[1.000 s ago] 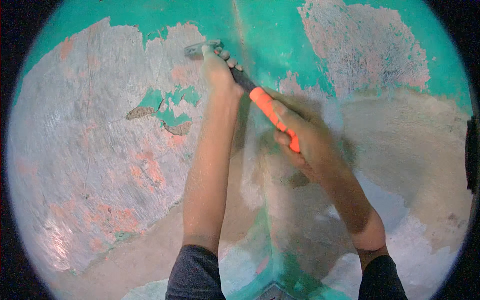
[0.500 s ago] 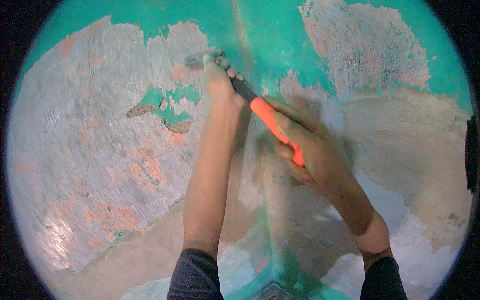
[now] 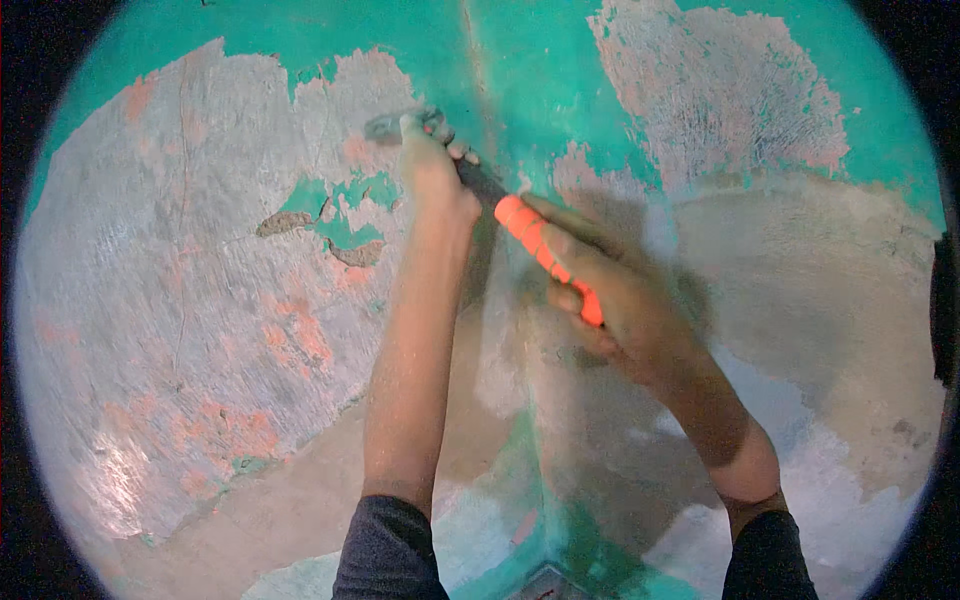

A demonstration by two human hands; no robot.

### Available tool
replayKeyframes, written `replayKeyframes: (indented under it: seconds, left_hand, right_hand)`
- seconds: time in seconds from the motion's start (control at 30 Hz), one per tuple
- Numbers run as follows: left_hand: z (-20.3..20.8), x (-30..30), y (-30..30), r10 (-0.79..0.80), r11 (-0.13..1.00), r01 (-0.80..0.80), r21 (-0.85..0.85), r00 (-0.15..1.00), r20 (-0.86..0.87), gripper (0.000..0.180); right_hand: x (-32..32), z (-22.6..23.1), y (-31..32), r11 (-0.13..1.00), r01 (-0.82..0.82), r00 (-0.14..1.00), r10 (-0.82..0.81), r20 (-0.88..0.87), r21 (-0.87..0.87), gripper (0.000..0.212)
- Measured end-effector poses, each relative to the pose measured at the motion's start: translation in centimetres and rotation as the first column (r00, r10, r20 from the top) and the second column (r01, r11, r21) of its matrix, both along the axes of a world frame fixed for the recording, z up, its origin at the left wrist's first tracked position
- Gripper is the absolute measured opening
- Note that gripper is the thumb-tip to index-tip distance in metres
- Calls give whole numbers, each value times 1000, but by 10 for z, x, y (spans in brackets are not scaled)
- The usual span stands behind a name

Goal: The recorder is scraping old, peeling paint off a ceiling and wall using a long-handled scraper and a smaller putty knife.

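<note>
A scraper with an orange grip and a dark shaft (image 3: 482, 184) slants across the corner between two walls. Its dark head, smeared by motion, lies against the left wall (image 3: 200, 230) at the edge of the green paint. Close behind that head, my left hand (image 3: 432, 168) is closed around the shaft. My right hand (image 3: 615, 300) wraps the orange grip lower down, fingers curled under it. Around the head, the wall shows bare grey plaster with pinkish traces below a ragged border of green paint.
A green patch with two chipped brown hollows (image 3: 355, 252) lies left of my left wrist. On the right wall is a bare patch (image 3: 720, 90) amid green paint, with smooth brownish plaster (image 3: 800, 270) below. The corner line (image 3: 540, 450) runs down the middle.
The view has shifted slightly. Both hands keep their hold on the scraper, which has moved a little left, its head still at the paint's edge.
</note>
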State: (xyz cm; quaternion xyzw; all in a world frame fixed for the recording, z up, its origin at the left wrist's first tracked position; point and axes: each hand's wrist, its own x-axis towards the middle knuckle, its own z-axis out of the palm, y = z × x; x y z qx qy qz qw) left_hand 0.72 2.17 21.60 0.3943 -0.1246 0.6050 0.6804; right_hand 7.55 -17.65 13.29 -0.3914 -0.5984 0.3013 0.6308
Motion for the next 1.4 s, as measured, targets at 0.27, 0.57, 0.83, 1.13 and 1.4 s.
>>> replayKeyframes:
  seconds: [0.27,0.57,0.83,1.13,1.4]
  left_hand:
    - [7,-4,-8,94,994,-94,-53,996,-6,27]
    - [9,-8,-5,100,994,-101,-38,995,-28,27]
    - [11,-5,-4,133,985,-135,-106,991,-30,28]
    - [4,-7,1,74,997,-74,-8,997,-3,24]
    - [12,-9,11,-62,994,56,91,996,65,29]
  right_hand:
    - [-5,4,1,1000,22,999,-22,-41,0,45]
    - [-2,-1,7,1000,1,1000,-1,10,14,44]
    - [-5,3,-3,999,-35,998,33,-50,-37,42]
    - [0,-1,13,981,31,997,-45,70,190,42]
    - [-6,14,8,997,-32,997,36,-61,65,45]
